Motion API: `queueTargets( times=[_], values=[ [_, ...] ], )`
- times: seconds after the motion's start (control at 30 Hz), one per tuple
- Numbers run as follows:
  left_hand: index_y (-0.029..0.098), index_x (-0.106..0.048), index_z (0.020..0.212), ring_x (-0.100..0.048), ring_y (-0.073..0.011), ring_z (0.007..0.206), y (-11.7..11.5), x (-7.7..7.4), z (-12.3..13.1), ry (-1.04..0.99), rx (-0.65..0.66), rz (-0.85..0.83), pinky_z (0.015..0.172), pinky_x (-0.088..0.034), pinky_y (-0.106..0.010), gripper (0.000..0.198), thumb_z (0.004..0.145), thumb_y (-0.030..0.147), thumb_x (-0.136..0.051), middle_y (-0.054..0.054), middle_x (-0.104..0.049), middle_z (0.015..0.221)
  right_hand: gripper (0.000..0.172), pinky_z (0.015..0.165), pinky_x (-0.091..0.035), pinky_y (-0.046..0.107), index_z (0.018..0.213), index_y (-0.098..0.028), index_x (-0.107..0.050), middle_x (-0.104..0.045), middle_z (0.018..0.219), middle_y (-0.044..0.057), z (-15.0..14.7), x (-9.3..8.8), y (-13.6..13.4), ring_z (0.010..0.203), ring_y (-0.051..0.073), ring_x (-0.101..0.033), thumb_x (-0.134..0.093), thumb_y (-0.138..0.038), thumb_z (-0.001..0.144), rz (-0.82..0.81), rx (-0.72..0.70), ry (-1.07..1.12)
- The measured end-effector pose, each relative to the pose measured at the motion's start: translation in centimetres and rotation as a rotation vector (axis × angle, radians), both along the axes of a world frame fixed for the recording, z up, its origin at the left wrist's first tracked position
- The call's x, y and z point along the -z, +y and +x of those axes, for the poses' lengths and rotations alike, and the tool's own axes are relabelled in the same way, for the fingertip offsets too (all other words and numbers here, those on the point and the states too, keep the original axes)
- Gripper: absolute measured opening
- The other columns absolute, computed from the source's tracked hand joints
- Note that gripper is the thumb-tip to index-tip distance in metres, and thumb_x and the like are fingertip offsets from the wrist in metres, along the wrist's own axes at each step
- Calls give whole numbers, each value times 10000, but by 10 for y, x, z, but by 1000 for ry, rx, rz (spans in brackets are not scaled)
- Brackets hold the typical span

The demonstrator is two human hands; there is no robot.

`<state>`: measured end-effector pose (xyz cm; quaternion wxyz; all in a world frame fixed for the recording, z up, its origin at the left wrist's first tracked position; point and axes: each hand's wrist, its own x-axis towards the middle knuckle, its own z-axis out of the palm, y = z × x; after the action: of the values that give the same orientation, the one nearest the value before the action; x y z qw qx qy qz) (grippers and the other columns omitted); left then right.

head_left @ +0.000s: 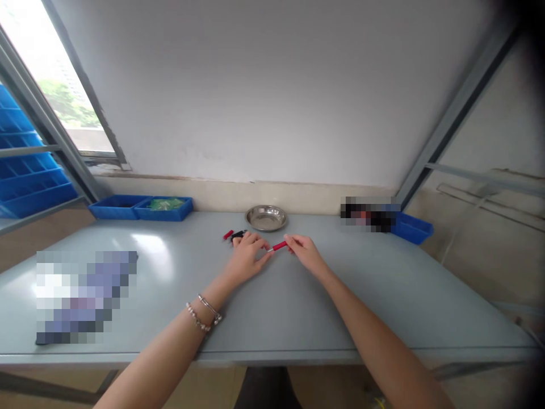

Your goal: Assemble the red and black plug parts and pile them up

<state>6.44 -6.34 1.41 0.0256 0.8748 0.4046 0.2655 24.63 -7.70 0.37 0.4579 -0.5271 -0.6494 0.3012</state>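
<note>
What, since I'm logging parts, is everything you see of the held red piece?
The red piece is a slim rod, perhaps plastic, with a narrow silvery tip at its left end. It slants in view, right end higher, before the steel dish. The right hand pinches its right end; the left hand is at the tip, contact unclear.

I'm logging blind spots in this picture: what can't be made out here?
Head view: the right end of the red stick, covered by the right grip.
Head view: how many black pieces there are; the left grip partly hides them.
Head view: details of the purplish-blue item at left, pixelated.
Head view: the dark item at back right, pixelated.
</note>
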Motion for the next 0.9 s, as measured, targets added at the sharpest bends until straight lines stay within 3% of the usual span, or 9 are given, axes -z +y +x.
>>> queueTargets(
  times=[0.23, 0.6, 0.9],
  values=[
    [203, -589, 860, -456, -187, 837, 1, 0, -1, 17, 30, -1, 711, -279, -335, 282, 858, 393, -381, -43, -551, 856, 446, 480, -305, 222, 547, -175, -426, -399, 505, -28, 1, 2, 2, 474, 90, -366, -377, -548, 787, -36, -4, 39],
    [197, -594, 852, -447, -184, 817, 3, -1, -1, 51, 27, -15, 691, -271, -330, 326, 890, 344, -306, -48, -565, 818, 381, 486, -277, 216, 553, -192, -330, -320, 504, -44, -1, 1, -1, 489, 93, -322, -347, -461, 822, 51, 1, -71],
    [196, -587, 857, -464, -178, 833, 4, -1, -3, 41, -17, -22, 707, -266, -329, 331, 897, 336, -290, -37, -559, 832, 235, 501, -307, 203, 738, -200, -441, -364, 580, -46, -1, 1, 1, 528, 98, -364, -433, -432, 775, 45, -61, 20]
  ],
)
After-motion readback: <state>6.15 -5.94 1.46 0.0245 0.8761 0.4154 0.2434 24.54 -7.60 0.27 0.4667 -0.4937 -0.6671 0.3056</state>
